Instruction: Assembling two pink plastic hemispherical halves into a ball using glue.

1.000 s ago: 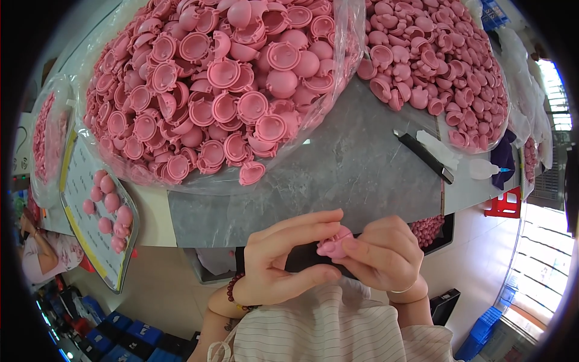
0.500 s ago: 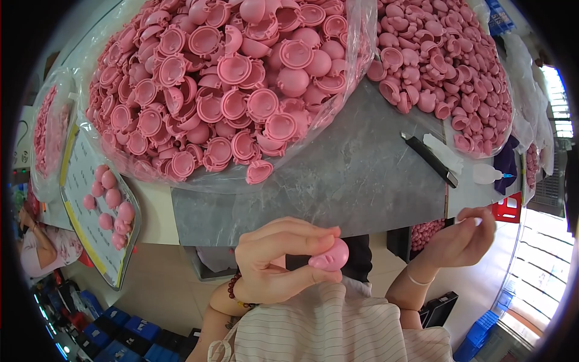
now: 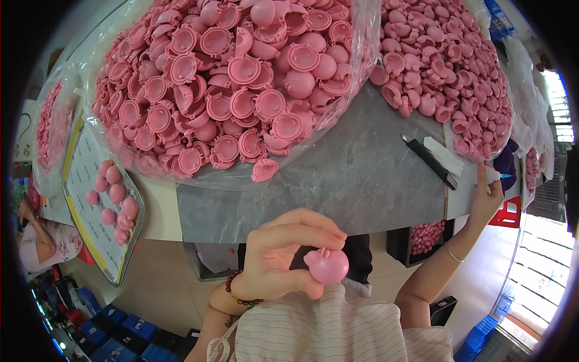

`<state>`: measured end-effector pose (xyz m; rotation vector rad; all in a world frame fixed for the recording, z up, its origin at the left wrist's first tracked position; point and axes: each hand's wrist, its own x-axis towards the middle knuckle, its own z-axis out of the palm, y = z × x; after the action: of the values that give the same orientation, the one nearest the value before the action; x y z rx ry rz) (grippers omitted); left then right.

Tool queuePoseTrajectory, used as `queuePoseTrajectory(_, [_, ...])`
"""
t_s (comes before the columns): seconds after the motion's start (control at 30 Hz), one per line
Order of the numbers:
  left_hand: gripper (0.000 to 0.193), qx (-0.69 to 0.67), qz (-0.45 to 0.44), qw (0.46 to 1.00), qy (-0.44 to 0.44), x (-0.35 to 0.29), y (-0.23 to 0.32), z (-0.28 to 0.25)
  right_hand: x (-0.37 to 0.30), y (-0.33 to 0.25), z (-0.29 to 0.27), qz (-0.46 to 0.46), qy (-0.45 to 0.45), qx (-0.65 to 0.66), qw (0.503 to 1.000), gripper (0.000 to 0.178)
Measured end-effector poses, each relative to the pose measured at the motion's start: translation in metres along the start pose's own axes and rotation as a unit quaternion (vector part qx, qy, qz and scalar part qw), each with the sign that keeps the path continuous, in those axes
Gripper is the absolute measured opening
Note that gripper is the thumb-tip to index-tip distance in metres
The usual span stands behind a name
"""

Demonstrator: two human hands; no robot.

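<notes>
My left hand pinches a round pink plastic ball between thumb and fingertips, above my lap at the table's near edge. Small nubs stick out of the ball's upper left side. At the right end of the table, my right hand reaches out with its fingers around a small white squeeze bottle with a blue needle tip. Part of the bottle is hidden behind the fingers. A large heap of pink half-shells lies in clear plastic beyond my left hand.
A second heap of smaller pink pieces lies far right. A black-handled cutter and white paper rest on the grey table. Several pink balls sit on a tray at left. A red basket stands right.
My right hand has moved up and away to the white bottle. My left hand has turned the pink ball, so its nubs now show on top.
</notes>
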<state>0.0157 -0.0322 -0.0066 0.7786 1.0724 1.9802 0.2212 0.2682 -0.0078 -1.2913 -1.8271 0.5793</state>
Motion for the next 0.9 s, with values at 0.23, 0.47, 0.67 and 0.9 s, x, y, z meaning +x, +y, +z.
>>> queuePoseTrajectory(0.23, [0.058,-0.228,-0.147,0.962,0.009,0.003,0.006,0.005,-0.052,-0.066,0.012,-0.063,0.032,0.231,0.970,0.042])
queuePoseTrajectory(0.47, [0.048,-0.152,-0.131,0.979,0.039,-0.004,0.019,0.000,-0.108,-0.109,0.054,-0.061,-0.210,0.321,0.921,0.065])
queuePoseTrajectory(0.67, [0.033,0.413,0.094,0.869,0.258,-0.019,0.076,-0.057,-0.106,-0.101,0.052,-0.047,-0.202,0.290,0.934,0.057])
queuePoseTrajectory(0.9, [0.032,0.684,0.013,0.629,0.368,-0.044,0.112,-0.124,-0.109,-0.107,0.055,-0.050,-0.217,0.284,0.933,0.053])
